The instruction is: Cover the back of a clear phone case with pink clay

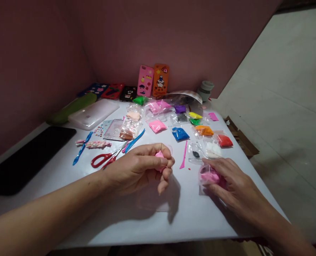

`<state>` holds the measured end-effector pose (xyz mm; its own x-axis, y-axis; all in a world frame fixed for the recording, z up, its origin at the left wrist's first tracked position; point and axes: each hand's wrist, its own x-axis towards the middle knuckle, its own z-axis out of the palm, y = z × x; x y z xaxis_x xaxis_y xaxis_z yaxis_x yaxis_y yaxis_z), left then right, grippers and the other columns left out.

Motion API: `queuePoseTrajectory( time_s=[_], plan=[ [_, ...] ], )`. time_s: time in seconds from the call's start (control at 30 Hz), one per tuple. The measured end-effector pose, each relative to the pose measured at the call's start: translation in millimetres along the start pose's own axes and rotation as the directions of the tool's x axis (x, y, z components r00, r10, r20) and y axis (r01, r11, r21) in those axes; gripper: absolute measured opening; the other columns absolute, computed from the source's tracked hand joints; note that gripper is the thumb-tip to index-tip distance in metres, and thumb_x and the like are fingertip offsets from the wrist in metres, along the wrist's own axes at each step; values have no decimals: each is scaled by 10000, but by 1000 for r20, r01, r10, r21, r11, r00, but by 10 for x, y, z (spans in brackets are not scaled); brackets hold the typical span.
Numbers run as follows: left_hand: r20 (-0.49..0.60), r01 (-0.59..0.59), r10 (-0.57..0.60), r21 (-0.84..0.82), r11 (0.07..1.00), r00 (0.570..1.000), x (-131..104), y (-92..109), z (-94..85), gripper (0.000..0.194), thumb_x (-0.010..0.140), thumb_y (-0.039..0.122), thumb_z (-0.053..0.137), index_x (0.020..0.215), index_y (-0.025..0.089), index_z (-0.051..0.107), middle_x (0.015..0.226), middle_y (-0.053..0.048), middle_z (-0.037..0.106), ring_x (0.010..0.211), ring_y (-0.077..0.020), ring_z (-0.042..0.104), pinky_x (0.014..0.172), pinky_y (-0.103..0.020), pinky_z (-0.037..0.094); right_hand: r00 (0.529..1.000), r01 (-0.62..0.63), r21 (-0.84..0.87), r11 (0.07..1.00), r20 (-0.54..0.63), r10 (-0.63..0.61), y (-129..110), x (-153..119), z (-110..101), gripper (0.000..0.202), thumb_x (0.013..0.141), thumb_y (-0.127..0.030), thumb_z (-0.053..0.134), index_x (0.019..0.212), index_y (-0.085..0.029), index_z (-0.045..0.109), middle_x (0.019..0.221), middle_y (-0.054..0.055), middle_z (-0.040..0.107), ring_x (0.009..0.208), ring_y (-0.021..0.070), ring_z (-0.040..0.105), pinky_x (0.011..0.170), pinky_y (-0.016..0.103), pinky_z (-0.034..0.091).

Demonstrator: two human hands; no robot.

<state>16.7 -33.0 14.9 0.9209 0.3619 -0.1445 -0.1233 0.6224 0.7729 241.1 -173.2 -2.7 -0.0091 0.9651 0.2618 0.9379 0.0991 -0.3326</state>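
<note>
My left hand (149, 167) is closed round a lump of pink clay (160, 155), pinched between thumb and fingers above a clear phone case (155, 201) that lies on the white table (115, 227). At the right, my right hand (224, 177) grips a small clear container (203, 170) with pink clay (210, 176) inside, its thumb and fingers on either side. A pink modelling tool (184, 155) lies between the hands. Behind the right hand are bags of white clay (213, 150) and black clay (196, 154).
Red-handled scissors (100, 160) and blue tools (133, 141) lie left of my left hand. Several coloured clay bags, such as a blue one (180, 133), spread across the middle. Decorated phone cases (145, 81) lean on the wall; a black tablet-like slab (30, 160) lies far left.
</note>
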Motion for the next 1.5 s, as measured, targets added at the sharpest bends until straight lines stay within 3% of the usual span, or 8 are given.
queuePoseTrajectory(
  time_s=[0.3, 0.5, 0.67, 0.83, 0.97, 1.2, 1.4, 1.5],
  plan=[
    [-73, -43, 41, -31, 999, 997, -1, 35, 6, 70, 818, 115, 579, 879, 100, 609, 796, -44, 543, 656, -113, 555, 544, -231, 524, 999, 11, 25, 1000, -44, -10, 57, -53, 45, 322, 915, -260, 537, 1234, -217, 522, 1167, 89, 571, 1121, 244, 489, 944, 401, 429],
    [-26, -49, 50, 42, 998, 998, 9, 16, -33, 91, 824, 55, 544, 889, 105, 585, 842, -69, 617, 692, -142, 655, 654, -232, 522, 996, -64, 44, 997, -52, 66, 120, -73, 26, 292, 929, -299, 516, 1208, -227, 558, 1173, 83, 592, 1136, 248, 493, 958, 419, 418],
    [-37, -67, 69, 48, 997, 997, 23, 10, -18, 79, 875, 101, 500, 864, 98, 578, 812, -70, 632, 646, -148, 667, 555, -217, 544, 991, -101, 45, 994, -81, 104, 154, -24, 10, 267, 920, -324, 523, 1153, -219, 599, 1149, 86, 618, 1093, 255, 536, 929, 417, 445],
    [-84, -22, 27, 59, 998, 996, 34, 41, -8, 114, 889, 132, 493, 796, 112, 555, 724, -49, 651, 455, -106, 605, 363, -179, 492, 996, -71, 2, 997, -61, 71, 180, -11, 11, 302, 919, -308, 507, 1190, -199, 582, 1159, 106, 617, 1116, 274, 531, 949, 451, 441],
    [-99, -21, 26, 55, 998, 995, 34, 50, 1, 104, 867, 149, 529, 768, 128, 553, 718, -43, 645, 503, -124, 621, 365, -190, 498, 988, -143, -9, 990, -58, 143, 186, 4, 0, 359, 879, -309, 526, 1207, -170, 569, 1138, 129, 628, 1056, 291, 573, 879, 458, 492],
    [-81, -17, 21, 54, 998, 997, 18, 19, -19, 75, 733, 50, 551, 728, 115, 589, 723, -58, 622, 578, -123, 609, 545, -227, 500, 944, -323, 267, 908, 23, 329, 164, -18, -38, 376, 793, -262, 577, 1164, -200, 589, 1170, 92, 616, 1003, 263, 606, 848, 412, 511],
    [-150, 46, -35, 74, 996, 988, 1, 22, -22, 156, 698, 102, 677, 846, 132, 635, 777, -49, 622, 670, -120, 584, 632, -226, 480, 900, -432, 492, 756, 189, 392, 121, -23, -119, 281, 780, -270, 641, 1054, -222, 606, 1005, 43, 639, 783, 198, 608, 676, 349, 530],
    [-180, 64, -48, 86, 994, 982, 4, 25, -9, 147, 713, 136, 696, 847, 133, 636, 799, -57, 625, 710, -124, 582, 658, -224, 475, 883, -469, 480, 741, 268, 385, 180, -21, -166, 163, 776, -313, 663, 896, -211, 620, 767, -2, 588, 609, 154, 529, 522, 302, 468]
  ],
)
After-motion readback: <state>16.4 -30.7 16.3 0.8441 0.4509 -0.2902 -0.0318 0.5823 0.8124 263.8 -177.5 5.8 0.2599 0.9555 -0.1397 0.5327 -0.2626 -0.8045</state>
